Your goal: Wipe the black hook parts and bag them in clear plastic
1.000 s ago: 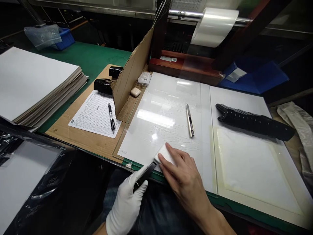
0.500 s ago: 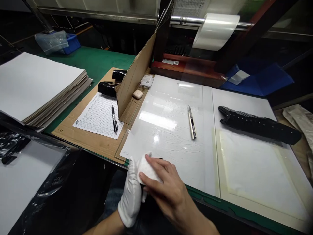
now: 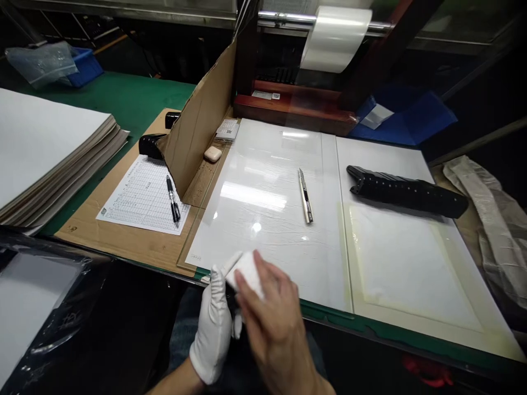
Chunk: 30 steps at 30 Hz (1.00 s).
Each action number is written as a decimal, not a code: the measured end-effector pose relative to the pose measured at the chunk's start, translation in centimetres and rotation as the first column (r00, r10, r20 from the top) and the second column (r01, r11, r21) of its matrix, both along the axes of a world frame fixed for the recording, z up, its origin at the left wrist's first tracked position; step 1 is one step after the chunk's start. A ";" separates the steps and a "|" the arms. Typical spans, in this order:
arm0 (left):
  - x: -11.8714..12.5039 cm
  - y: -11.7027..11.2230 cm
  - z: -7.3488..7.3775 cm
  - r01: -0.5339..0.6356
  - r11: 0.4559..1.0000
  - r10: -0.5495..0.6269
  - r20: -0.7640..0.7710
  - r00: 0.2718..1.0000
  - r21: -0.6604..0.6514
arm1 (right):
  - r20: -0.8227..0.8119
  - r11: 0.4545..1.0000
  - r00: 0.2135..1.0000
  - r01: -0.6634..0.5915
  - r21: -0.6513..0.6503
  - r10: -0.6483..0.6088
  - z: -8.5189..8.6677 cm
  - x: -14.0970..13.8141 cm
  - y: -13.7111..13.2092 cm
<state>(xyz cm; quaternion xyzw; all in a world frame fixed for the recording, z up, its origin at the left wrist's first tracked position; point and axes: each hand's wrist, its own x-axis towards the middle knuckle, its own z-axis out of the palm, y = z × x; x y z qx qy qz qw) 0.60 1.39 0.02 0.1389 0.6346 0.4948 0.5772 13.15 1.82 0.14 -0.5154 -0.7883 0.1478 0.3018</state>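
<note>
Near the front edge of the table, my left hand (image 3: 213, 326), in a white glove, is closed around a black part (image 3: 230, 297). Most of that part is hidden by my hands, so its shape is unclear. My bare right hand (image 3: 276, 310) holds a folded white wiping cloth (image 3: 249, 272) against it, fingers bent over the cloth. Beyond my hands, a slim utility knife (image 3: 305, 196) lies on a clear-covered white work surface (image 3: 263, 230). Further right rests a long black moulded piece (image 3: 405, 192) with small holes along its side.
An upright cardboard divider (image 3: 201, 118) stands left of the work surface, beside a pen (image 3: 173, 202) on a printed form (image 3: 135, 197). A tall paper stack (image 3: 53, 148) occupies the far left. Behind, a film roll (image 3: 335, 38) hangs on a metal bar.
The view has shifted, so the table things appear further left. My right hand has slid the cloth slightly over the black part, more of which shows beside the glove.
</note>
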 end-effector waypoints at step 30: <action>-4.6 2.3 3.2 0.572 0.819 -0.570 0.048 0.821 -0.053 | -0.653 0.418 0.658 -0.508 -0.753 -0.375 4.4 5.1 1.2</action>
